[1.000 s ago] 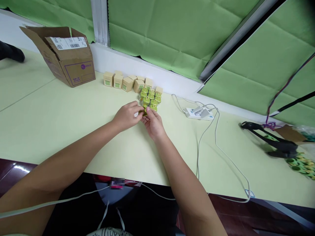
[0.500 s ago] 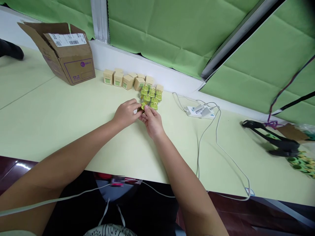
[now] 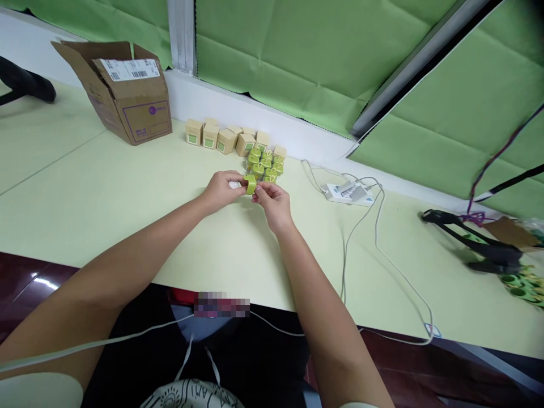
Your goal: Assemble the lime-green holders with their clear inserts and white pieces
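Observation:
Between my hands, above the pale table, is a small yellow-green curved piece [image 3: 250, 184], its exact kind too small to make out. My left hand [image 3: 224, 190] pinches it from the left, with a bit of something white [image 3: 234, 185] showing by the fingers. From the right, my right hand [image 3: 274, 203] has its fingertips closed on the edge of the same piece. Just beyond my fingers stands a cluster of small green containers with loops on top [image 3: 266, 162]. Behind them is a row of small cardboard boxes [image 3: 226, 140] with green labels.
A large open carton [image 3: 147, 116] stands at the back left. On the right are a white power strip [image 3: 348, 193] with plugs and a loose cable [image 3: 376, 226]. Farther right lie a black stand [image 3: 476, 241] and several green parts [image 3: 521, 286]. The table edge runs close to my body.
The green piece has turned, so its curved side now shows more. My right hand has shifted slightly right along it. The whole view has moved a little.

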### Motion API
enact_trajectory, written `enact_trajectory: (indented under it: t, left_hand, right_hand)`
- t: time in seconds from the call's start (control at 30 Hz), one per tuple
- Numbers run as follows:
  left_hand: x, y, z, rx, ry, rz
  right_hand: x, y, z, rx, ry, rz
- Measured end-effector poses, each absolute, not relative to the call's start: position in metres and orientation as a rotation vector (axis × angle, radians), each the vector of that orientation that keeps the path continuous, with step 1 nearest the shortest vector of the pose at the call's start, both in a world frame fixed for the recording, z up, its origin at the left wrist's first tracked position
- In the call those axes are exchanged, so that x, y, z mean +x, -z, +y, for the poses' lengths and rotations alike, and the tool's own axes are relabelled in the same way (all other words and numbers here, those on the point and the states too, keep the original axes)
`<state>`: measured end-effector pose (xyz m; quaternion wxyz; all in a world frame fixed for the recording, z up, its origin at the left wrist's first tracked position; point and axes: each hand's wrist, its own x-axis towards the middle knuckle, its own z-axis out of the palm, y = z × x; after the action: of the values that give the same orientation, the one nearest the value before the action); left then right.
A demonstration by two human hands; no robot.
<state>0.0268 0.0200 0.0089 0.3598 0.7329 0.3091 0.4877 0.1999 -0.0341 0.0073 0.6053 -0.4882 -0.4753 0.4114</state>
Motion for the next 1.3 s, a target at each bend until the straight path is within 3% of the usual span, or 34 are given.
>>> enact_trajectory:
  t: [0.47, 0.93, 1.13, 1.3]
  left_hand:
    - [0.025, -0.008, 0.019, 1.852, -1.113, 0.814]
    - [0.027, -0.02, 0.0, 2.011, -1.071, 0.88]
    - [0.011, -0.028, 0.014, 2.062, -1.107, 1.036]
    - [0.001, -0.029, 0.022, 2.335, -0.669, 1.147]
  right_hand:
    - [0.216, -0.014, -0.033, -1.145, -1.026, -1.205]
    - [0.201, -0.031, -0.047, -0.991, -1.402, -1.111]
    - [0.212, -0.021, -0.039, -1.112, -1.25, -1.162]
    - [0.214, -0.005, -0.035, -1.368, -0.897, -1.373]
